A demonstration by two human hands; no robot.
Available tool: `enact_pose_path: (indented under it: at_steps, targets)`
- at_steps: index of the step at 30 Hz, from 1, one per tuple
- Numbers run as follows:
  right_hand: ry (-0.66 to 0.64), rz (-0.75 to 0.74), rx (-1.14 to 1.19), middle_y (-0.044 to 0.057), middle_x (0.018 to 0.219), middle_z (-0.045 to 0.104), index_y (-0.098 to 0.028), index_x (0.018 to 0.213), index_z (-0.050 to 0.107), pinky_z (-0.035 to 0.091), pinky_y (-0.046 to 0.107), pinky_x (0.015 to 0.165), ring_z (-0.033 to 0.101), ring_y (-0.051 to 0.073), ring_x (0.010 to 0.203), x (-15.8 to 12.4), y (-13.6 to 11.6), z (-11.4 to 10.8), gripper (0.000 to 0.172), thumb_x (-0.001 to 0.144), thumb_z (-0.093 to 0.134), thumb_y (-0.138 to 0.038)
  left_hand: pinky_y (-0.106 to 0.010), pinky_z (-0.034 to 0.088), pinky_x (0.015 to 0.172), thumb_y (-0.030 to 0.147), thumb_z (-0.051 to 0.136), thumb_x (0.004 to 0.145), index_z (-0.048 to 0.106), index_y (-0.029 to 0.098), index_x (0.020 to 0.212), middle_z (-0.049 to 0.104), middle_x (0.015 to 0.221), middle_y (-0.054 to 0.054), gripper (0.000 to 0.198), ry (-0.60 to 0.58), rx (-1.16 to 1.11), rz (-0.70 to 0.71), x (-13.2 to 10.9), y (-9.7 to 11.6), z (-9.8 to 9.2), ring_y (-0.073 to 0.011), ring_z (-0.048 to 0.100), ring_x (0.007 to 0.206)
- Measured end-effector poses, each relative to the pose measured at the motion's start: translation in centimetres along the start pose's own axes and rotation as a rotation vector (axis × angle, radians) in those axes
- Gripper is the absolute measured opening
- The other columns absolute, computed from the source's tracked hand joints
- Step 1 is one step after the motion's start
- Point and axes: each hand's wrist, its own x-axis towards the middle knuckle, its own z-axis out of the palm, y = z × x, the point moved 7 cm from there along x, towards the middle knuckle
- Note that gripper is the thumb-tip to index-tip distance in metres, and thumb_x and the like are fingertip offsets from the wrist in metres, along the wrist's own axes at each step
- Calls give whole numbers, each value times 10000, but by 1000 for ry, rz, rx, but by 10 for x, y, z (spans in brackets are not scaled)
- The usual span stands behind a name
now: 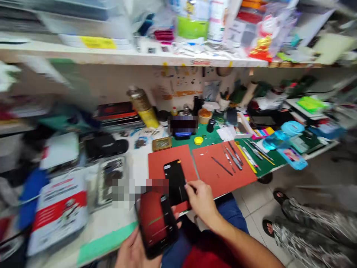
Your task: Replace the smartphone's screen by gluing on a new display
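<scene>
From my remote seat, with the centre of the worn camera's view as the clock's hub, two bare hands work low on a crowded bench. At seven o'clock the left hand (pixel 131 246) cradles a dark phone (pixel 152 219), fingers wrapped behind it and fingertips showing at its far edge; the phone sits between six and seven o'clock, raised in front of the bench edge, its screen dull red. At five o'clock the right hand (pixel 203 199) has thumb and index finger drawn close together at the right edge of a flat black panel (pixel 175 176); I can't tell whether they pinch it or only touch it. That panel lies at six o'clock on an orange-red mat (pixel 156 163), a small pale label near its top. I judge it light, stiff, smooth enough to slip and brittle if bent, so I would hold it by opposite long edges and keep pressure off its middle. The phone looks heavier and slick, best cupped from behind. Slim tools (pixel 233 156) lie between three and four o'clock, partly on the mat, which rests over a green work surface (pixel 266 172). A pale blue cup (pixel 291 128) stands at three, a bottle (pixel 142 108) with a yellow lower half leans at ten, and a loaded shelf (pixel 111 56) spans the top. At four, another person's legs (pixel 304 227) and sandals show on the tiled floor (pixel 258 203). Blur and blocky patches hide some details.
</scene>
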Motion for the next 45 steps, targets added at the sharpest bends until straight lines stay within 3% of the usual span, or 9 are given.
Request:
enact_pose_path:
  at_steps: [2,6,10,15,19,24,32,39,45]
  targets:
    - [2,-25,12,100,914,778,-187,980,810,522,309,761,723,224,832,3,5,-9,382,1050,501,-401,-617,488,1185,264,513,1024,603,222,1549,747,1381,-130,535,-23,-73,-34,-4,-14,19,-376,708,1297]
    - [1,-56,59,90,906,797,-188,985,808,524,283,706,711,194,757,10,19,-24,458,1040,505,-526,-625,474,1176,381,518,1058,775,138,1310,792,1276,-169,434,-61,-148,-52,-1,-24,47,-384,724,1253]
    - [22,-39,61,67,796,769,-173,960,804,487,254,589,648,162,626,12,33,-36,538,1002,543,-642,-595,478,1166,417,529,1067,798,131,1229,800,1239,-163,424,-153,-145,-54,2,-27,69,-369,732,1224]
    - [11,-24,53,49,718,730,-158,942,810,438,238,509,562,133,531,15,39,-37,595,975,565,-699,-572,487,1148,459,495,1085,791,120,1221,804,1200,-164,470,-223,-140,-26,2,-22,87,-361,728,1215]
    - [15,-21,54,32,676,695,-152,929,811,414,235,482,512,121,502,16,39,-36,620,960,572,-724,-564,490,1143,467,501,1084,782,120,1236,804,1189,-163,471,-232,-137,-3,1,-13,90,-359,714,1236]
    - [10,-15,48,44,713,724,-162,917,814,427,235,504,543,130,538,15,37,-36,605,948,592,-725,-554,486,1145,453,516,1071,766,132,1276,793,1232,-158,456,-239,-122,6,0,-7,89,-355,709,1245]
    - [10,-8,31,42,669,704,-168,906,817,442,245,519,562,148,544,15,36,-35,605,946,593,-729,-561,465,1161,451,522,1065,782,145,1248,792,1246,-154,441,-262,-121,2,0,-5,89,-365,685,1290]
    - [7,-10,20,38,689,716,-178,908,818,451,241,539,576,147,563,15,37,-36,577,951,600,-710,-552,520,1095,477,483,1075,741,94,1338,767,1298,-198,531,-253,-90,-8,1,-7,85,-364,728,1190]
    - [15,-18,20,51,719,734,-169,910,815,438,241,510,553,138,542,15,36,-35,594,948,595,-719,-553,485,1148,439,527,1067,761,152,1312,785,1277,-155,445,-257,-138,4,1,-7,83,-368,716,1239]
